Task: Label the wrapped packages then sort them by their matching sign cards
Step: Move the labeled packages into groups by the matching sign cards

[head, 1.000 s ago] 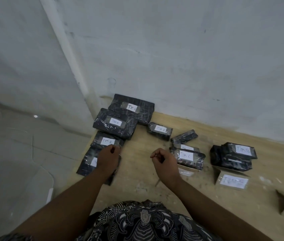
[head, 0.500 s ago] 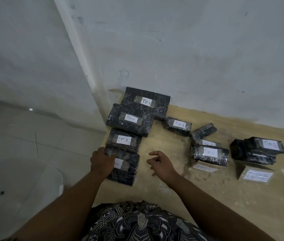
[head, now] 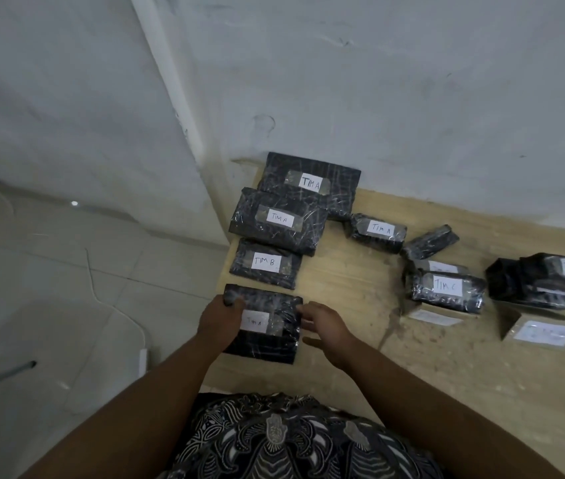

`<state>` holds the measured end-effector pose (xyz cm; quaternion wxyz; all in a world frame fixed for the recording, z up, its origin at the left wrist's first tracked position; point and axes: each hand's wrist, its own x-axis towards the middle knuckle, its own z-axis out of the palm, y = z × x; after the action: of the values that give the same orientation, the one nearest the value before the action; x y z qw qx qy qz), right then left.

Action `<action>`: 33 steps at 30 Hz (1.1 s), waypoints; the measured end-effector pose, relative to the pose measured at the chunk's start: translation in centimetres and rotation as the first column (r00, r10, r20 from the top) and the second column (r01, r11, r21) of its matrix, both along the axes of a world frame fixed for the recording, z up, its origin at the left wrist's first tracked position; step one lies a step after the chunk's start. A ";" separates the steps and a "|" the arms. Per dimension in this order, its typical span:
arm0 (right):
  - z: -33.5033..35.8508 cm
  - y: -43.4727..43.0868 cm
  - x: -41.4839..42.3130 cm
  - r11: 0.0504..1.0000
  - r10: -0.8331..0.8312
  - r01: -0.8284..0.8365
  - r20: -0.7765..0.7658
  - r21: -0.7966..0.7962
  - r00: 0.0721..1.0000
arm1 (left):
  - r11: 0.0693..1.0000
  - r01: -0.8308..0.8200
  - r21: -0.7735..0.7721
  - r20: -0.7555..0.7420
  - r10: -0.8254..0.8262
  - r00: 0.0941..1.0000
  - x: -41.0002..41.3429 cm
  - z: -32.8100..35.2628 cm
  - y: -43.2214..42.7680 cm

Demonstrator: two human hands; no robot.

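- The left hand [head: 220,319] grips the left edge of the nearest black plastic-wrapped flat package [head: 267,344], thumb hooked over its far corner. The package lies at 3 o'clock from this hand, flat on the near-left corner of the pale wooden table [head: 343,281].
- The right hand [head: 324,323] is at 3 o'clock of that package. Its fingers are loosely extended and its fingertips [head: 301,311] touch the right edge without wrapping it. With 2 hands on opposite edges, the person looks ready to lift or square it.
- Its white paper label [head: 255,321] faces up, probably so it can be read against the cards. The writing is too blurred to be sure of.
- At 12 o'clock, just beyond, lies a black wrapped package marked TIM B [head: 265,264]. Farther on, a larger black package marked TIM A [head: 276,233] overlaps the rearmost TIM A package [head: 308,183], which lies against the wall.
- At 2 o'clock, well apart, a black package marked TIM C [head: 447,288] rests on a brown cardboard sign card [head: 434,318]. Farther right, a black stack [head: 533,288] sits behind a second sign card [head: 543,333]. These are probably sorted groups.
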<state>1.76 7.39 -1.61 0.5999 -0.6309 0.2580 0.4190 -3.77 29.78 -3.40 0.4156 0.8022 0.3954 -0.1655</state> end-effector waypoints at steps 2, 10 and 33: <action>1.0 -0.6 -0.2 0.998 -0.068 0.068 0.035 0.014 0.997 | 0.998 -0.035 -0.044 0.070 0.038 0.997 0.2 1.4 -1.3; 5.9 -4.9 0.4 0.979 -0.205 0.204 0.242 0.031 0.948 | 0.991 -0.026 -0.135 0.293 0.065 0.954 4.5 6.3 -7.9; 14.6 -24.8 3.9 0.879 -0.467 0.458 0.424 0.129 0.776 | 0.971 0.164 -0.175 0.606 -0.025 0.795 10.5 14.5 -28.0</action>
<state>5.69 -17.43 12.95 0.7326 -0.6210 0.2575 0.1064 6.70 1.78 11.09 0.5958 0.7814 0.1822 0.0337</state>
